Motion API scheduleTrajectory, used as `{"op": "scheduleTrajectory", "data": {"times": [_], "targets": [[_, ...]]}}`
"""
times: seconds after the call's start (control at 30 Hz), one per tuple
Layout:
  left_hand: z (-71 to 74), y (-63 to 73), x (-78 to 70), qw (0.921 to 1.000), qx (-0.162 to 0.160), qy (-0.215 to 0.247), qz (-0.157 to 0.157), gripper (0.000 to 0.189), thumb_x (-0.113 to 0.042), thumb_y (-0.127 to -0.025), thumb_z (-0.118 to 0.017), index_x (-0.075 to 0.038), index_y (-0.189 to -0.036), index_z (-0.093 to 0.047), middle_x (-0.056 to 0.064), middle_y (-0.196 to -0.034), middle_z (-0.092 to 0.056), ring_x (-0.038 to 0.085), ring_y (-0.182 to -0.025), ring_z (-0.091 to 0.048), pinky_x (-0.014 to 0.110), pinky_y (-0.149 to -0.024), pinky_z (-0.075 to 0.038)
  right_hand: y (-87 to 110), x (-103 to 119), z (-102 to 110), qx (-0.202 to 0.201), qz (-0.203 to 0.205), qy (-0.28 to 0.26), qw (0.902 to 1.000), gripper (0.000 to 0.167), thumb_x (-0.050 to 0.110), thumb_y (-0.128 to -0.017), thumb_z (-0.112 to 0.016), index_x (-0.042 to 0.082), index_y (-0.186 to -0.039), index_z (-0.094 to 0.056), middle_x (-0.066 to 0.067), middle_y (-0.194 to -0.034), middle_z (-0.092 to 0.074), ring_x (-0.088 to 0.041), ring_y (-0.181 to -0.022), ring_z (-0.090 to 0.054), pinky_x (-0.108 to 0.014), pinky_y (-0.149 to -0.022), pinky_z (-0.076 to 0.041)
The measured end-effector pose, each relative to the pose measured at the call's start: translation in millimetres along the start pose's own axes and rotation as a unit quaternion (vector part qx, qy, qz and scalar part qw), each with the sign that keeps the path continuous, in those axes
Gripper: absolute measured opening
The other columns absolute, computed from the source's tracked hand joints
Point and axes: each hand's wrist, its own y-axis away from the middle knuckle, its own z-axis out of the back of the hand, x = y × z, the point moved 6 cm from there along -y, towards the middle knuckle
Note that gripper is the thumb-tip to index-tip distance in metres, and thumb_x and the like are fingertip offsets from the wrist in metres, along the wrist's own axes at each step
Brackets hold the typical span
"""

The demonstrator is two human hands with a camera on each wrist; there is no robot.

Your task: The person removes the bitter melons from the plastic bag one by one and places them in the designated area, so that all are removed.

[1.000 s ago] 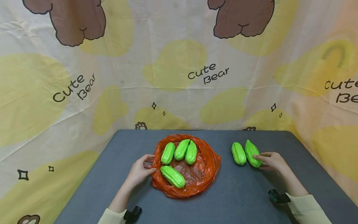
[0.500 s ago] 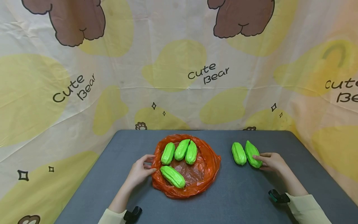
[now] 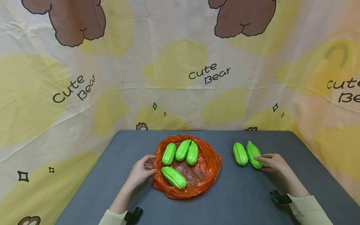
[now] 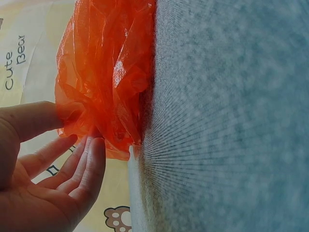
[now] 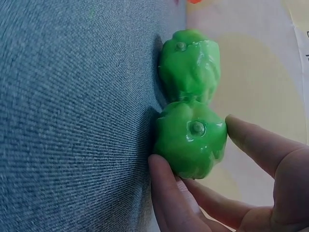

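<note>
A red-orange plastic bag [image 3: 209,175], its mouth spread into a round rim, sits on the table with several glossy green bitter melons [image 3: 173,177] inside. My left hand [image 3: 140,171] holds the left side of the rim; the left wrist view has the thumb and fingertips at the crumpled plastic [image 4: 106,72]. Off to the right, two more bitter melons lie side by side, touching. My right hand [image 3: 274,162] holds the nearer melon [image 5: 190,140], thumb on top and fingers along its lower side. Its neighbour [image 5: 190,65] rests just left of it in the head view.
The dark grey table [image 3: 197,212] ends at a back edge against a printed cloth backdrop [image 3: 174,68]. Grey tabletop lies between the bag and the right-hand pair of melons. Each wrist carries a black camera band [image 3: 280,197].
</note>
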Motion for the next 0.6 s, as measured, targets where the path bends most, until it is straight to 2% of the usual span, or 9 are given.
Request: {"op": "scheduleTrajectory", "data": {"times": [0.6], "targets": [[0.3, 0.5, -0.6, 1.0000, 0.002, 0.007, 0.004, 0.049, -0.007, -0.078, -0.075, -0.013, -0.123, -0.060, 0.010, -0.111, -0.064, 0.017, -0.082, -0.063, 0.029, -0.068, -0.051, 2.2, -0.3, 5.5, 0.002, 0.009, 0.010, 0.9999, 0.085, 0.042, -0.093, -0.055, -0.023, -0.137, -0.023, -0.042, -0.139, -0.030, -0.045, -0.121, -0.049, -0.038, -0.085, -0.053]]}}
